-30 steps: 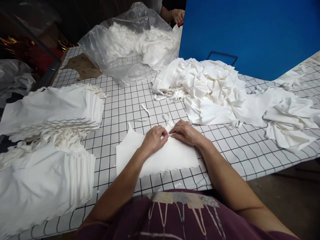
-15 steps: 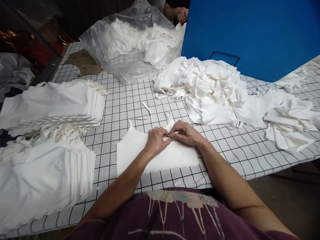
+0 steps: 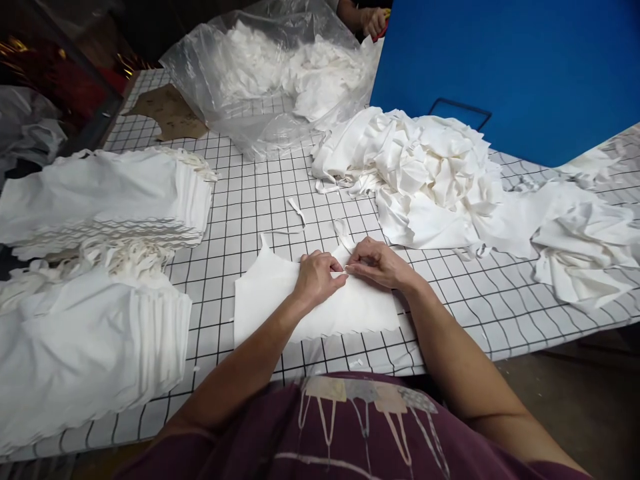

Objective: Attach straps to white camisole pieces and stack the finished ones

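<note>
Head view. A flat white fabric piece (image 3: 280,300) lies on the gridded bench (image 3: 240,200), directly in front of me, its scalloped lower edge toward my body. My left hand (image 3: 316,279) and right hand (image 3: 381,265) meet at its upper edge, near a narrow strap (image 3: 342,235) that runs away from them. Both grips are pinched nearly closed, fingertips almost touching, on a small fold of the cloth; what exactly lies between the fingertips is too small to tell. I judge the piece light, limp and thin: it would sag and crease if lifted by one corner, so two spread holds along an edge seem best. At my left sit stacks of cut pieces (image 3: 105,200); beyond my hands, a loose heap of white fabric (image 3: 430,173), a clear plastic bag (image 3: 270,73) of scraps and a blue panel (image 3: 510,67). Another person's hand (image 3: 374,20) shows at the far edge.
</note>
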The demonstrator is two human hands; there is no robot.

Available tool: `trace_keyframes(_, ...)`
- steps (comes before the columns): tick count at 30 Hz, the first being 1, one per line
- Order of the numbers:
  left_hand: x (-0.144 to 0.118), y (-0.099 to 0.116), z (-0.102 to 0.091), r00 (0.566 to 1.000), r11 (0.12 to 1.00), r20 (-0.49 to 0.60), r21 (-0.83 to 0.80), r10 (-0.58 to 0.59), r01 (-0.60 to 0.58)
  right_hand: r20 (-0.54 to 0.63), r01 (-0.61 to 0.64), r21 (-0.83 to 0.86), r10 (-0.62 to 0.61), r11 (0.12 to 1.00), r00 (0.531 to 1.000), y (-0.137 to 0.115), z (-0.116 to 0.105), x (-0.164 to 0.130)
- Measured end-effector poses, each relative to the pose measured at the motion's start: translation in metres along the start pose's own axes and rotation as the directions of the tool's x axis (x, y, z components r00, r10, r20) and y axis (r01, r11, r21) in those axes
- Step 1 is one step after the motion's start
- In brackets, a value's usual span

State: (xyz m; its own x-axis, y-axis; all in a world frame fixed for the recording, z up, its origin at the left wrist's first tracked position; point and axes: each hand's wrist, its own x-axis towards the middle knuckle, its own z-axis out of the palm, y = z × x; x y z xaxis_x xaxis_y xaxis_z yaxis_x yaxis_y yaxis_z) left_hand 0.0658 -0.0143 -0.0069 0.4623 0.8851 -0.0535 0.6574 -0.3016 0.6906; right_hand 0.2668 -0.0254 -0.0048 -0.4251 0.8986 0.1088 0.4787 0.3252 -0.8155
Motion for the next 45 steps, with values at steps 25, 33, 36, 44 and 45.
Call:
trace_keyframes(25, 0.0020, 0.0018, -0.0011, 1.000, 0.999, 0.021, 0.023, -0.024, 0.023, 0.020, 0.088, -0.126, -0.086, 0.988, 0.996, 0.0008, 0.0039, 0.0010)
trace_keyframes(33, 0.0022, 0.0033, -0.0022, 0.999, 0.999, 0.029, 0.043, -0.033, 0.032, 0.028, 0.101, -0.103, -0.099, 0.990, 0.995, 0.0005, 0.0042, 0.0009)
trace_keyframes(36, 0.0024, 0.0030, -0.0028, 0.999, 0.998, 0.032, 0.046, -0.033, 0.031, 0.035, 0.104, -0.109, -0.100, 0.989, 0.994, 0.0005, 0.0045, 0.0008)
trace_keyframes(44, 0.0027, 0.0025, -0.0018, 0.999, 0.998, 0.032, 0.051, -0.029, 0.027, 0.027, 0.101, -0.126, -0.098, 0.987, 0.995, 0.0014, 0.0059, 0.0011)
trace_keyframes(45, 0.0028, 0.0026, -0.0018, 0.999, 0.998, 0.034, 0.052, -0.030, 0.028, 0.032, 0.100, -0.126, -0.097, 0.987, 0.995, 0.0013, 0.0060, 0.0011)
